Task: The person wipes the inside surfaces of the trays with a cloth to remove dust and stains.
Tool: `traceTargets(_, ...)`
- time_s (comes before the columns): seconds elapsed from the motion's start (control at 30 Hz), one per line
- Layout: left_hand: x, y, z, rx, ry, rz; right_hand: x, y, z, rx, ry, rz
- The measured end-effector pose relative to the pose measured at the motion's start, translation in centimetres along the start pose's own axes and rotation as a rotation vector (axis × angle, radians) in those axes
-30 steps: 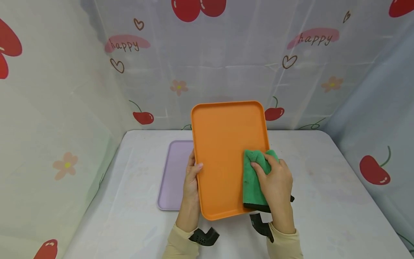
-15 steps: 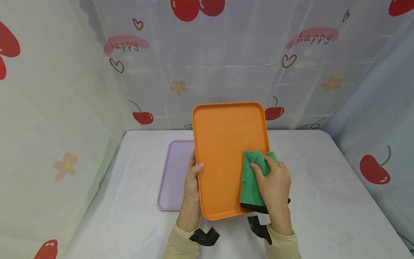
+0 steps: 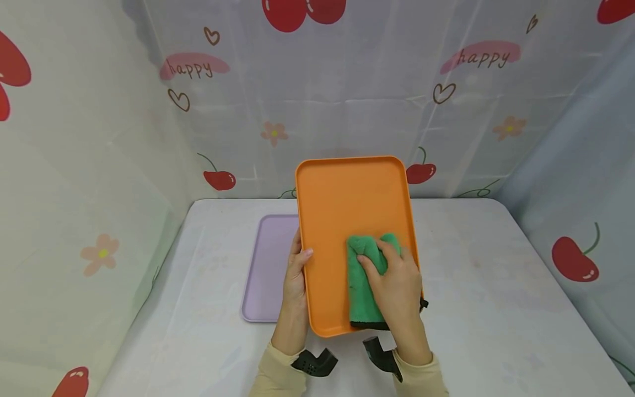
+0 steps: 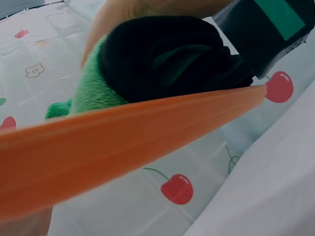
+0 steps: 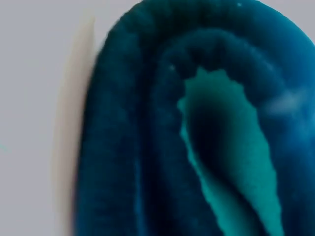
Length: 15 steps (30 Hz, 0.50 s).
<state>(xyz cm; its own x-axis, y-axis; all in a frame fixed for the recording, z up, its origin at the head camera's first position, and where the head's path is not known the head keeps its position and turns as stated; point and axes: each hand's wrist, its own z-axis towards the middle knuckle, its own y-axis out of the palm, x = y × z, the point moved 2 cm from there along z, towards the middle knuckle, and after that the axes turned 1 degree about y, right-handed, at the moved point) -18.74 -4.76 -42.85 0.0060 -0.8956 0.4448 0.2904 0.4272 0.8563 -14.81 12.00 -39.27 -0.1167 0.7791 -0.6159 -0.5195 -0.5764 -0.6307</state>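
An orange tray (image 3: 347, 198) is held up tilted in the head view, its inner face toward me. My left hand (image 3: 296, 275) grips its left edge, thumb over the rim and fingers behind. My right hand (image 3: 399, 286) holds a folded green cloth (image 3: 364, 292) with a dark border, pressed on the lower right part of the tray's face. In the left wrist view the tray's edge (image 4: 133, 137) crosses the picture, with the cloth's dark folded end (image 4: 162, 59) on top. Folds of the cloth (image 5: 113, 147) fill most of the right wrist view, blurred.
A lilac tray (image 3: 265, 275) lies on the white table (image 3: 208, 264), partly hidden behind the orange tray and left hand. Printed curtains (image 3: 342, 110) stand behind and at both sides. A black wrist camera mount (image 3: 317, 363) sits at each wrist.
My right hand has slid the cloth leftward across the orange tray, from its right edge toward the middle. The left hand and the tray have hardly moved.
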Motion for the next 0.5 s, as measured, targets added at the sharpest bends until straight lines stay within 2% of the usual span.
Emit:
traceTargets(0.27, -0.2, -0.1, 0.2, -0.009, 0.003, 0.030, -2.5, 1.2, -1.2, 0.036, -0.206, -0.012)
traceTargets(0.5, -0.6, -0.4, 0.4, -0.019, 0.016, 0.087, -4.5, 2.0, -2.7, 0.005, -0.336, -0.032)
